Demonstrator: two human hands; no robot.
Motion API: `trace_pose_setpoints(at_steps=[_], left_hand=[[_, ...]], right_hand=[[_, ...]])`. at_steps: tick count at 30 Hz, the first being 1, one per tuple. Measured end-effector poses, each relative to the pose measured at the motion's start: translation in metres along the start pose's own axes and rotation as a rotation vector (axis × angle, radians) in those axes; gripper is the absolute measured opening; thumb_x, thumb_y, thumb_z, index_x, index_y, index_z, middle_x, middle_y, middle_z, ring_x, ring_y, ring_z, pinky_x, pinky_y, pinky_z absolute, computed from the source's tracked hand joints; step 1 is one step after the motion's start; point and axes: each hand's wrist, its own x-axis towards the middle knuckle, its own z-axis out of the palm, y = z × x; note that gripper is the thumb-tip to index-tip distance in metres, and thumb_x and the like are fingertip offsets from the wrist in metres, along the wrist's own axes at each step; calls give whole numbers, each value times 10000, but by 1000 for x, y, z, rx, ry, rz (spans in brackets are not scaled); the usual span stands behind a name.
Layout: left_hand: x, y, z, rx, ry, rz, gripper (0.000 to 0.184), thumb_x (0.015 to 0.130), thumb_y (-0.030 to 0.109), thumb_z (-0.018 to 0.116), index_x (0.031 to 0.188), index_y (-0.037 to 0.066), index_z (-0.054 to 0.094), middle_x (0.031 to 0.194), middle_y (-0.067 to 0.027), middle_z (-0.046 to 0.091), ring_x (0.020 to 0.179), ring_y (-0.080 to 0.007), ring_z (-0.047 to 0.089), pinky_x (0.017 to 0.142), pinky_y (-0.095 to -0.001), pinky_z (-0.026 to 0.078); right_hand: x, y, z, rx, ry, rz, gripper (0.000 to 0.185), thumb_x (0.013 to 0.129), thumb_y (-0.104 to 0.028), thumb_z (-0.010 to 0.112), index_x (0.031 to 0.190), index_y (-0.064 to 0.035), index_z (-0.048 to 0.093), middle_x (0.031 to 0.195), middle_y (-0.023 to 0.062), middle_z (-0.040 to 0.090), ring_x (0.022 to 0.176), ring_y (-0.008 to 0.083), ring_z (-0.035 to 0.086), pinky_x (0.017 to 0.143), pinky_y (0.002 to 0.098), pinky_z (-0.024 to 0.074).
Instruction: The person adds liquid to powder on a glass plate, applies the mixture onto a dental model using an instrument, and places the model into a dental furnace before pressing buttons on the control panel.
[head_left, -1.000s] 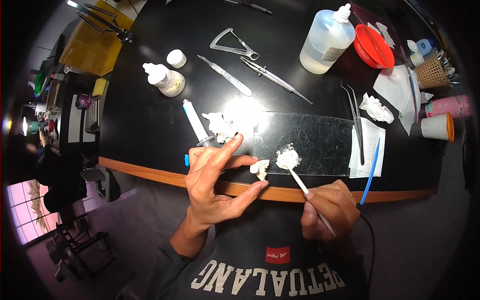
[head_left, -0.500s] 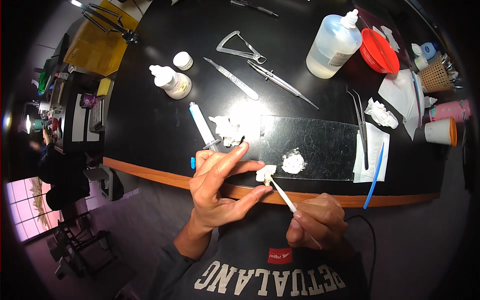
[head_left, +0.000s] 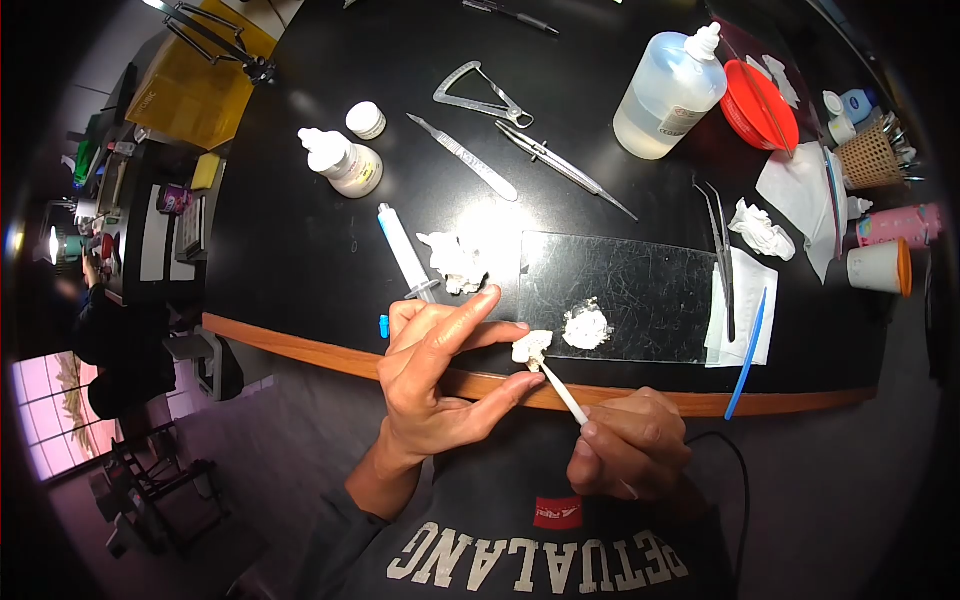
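Note:
Between the thumb and a finger of my left hand point(head_left: 440, 370) is a small off-white, uneven lump point(head_left: 533, 347), held over the table's front edge; its exact kind I cannot make out. My right hand point(head_left: 635, 445) grips a slim white stick point(head_left: 565, 393), whose tip meets the lump's lower side. Just right of the lump, a mound of white paste point(head_left: 588, 326) lies on a scratched glass slab point(head_left: 640, 270). A crumpled white tissue point(head_left: 455, 262) and a syringe point(head_left: 402, 245) lie beyond my left fingers.
Farther back are a dropper bottle point(head_left: 345, 165), a small white jar point(head_left: 366, 120), a scalpel point(head_left: 462, 158), a metal caliper point(head_left: 480, 95) and tweezers point(head_left: 565, 168). To the right stand a large squeeze bottle point(head_left: 665, 100) and a red bowl point(head_left: 745, 105). A blue stick point(head_left: 746, 355) overhangs the edge.
My right hand has shifted slightly left with the white stick, whose tip stays at the lump. My left hand holds nearly the same pose.

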Motion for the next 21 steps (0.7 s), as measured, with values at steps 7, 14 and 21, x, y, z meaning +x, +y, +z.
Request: trace_pose_setpoints(at_steps=[7, 14, 21], left_hand=[[0, 1, 1, 9, 3, -6, 822, 698, 206, 1014, 1405, -20, 662, 978, -22, 852, 847, -120, 683, 853, -313, 370], [0, 1, 0, 12, -3, -10, 824, 695, 200, 1015, 1405, -21, 662, 971, -20, 852, 855, -120, 681, 861, -311, 372], [1, 1, 0, 11, 2, -4, 821, 697, 203, 1015, 1405, -20, 664, 972, -17, 851, 851, -117, 677, 861, -310, 371]], right_hand=[[0, 0, -1, 8, -6, 10, 230, 865, -62, 805, 1083, -36, 737, 983, 68, 730, 752, 174, 760, 511, 272, 521], [2, -1, -1, -2, -14, 7, 224, 866, -69, 808, 1079, -35, 747, 978, 64, 726, 751, 169, 760, 499, 265, 501], [0, 1, 0, 1, -1, -3, 235, 859, -65, 802, 1086, -33, 749, 969, 67, 731, 742, 169, 759, 488, 263, 490]])
